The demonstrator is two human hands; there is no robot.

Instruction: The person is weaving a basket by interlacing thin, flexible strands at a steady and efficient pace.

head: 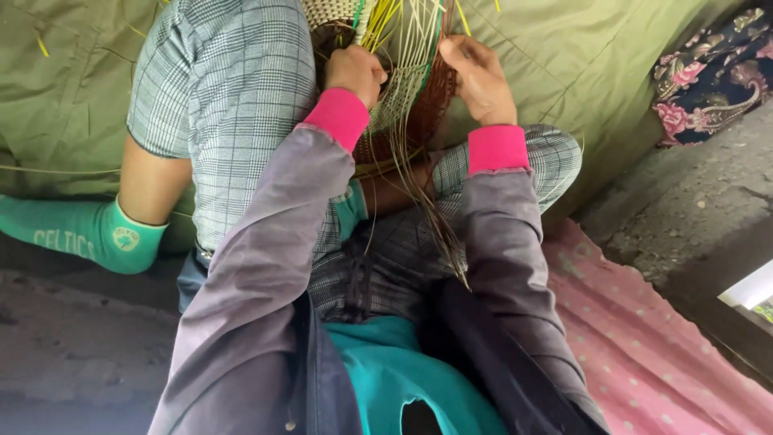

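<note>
- Rough grey concrete floor (72, 354) runs along the left and right edges, with an olive-green cloth (580, 56) spread behind and a pink dotted fabric (644, 338) at the lower right.
- Half-woven basket of brown and pale cane strips (419, 105) sits between the person's raised knees in grey checked trousers (233, 97), near the top of the view.
- Left hand (354, 74), at the end of a grey sleeve with a pink cuff, is curled closed against the basket's weave; which strands it grips I cannot tell.
- Right hand (479, 76) rests on the basket's right edge, fingers bent together and pressing on the rim and the loose yellow-green strands (394, 32).
- Judged risk: the thin strands could kink, snap or slip out of the weave if pulled sharply, since many hang free and cross one another.
- Long loose brown strips (439, 225) trail down over the lap and could snag under a sleeve.
- A green sock (88, 234) and a dark flowered cloth (708, 72) lie at the sides, well apart from both hands.
</note>
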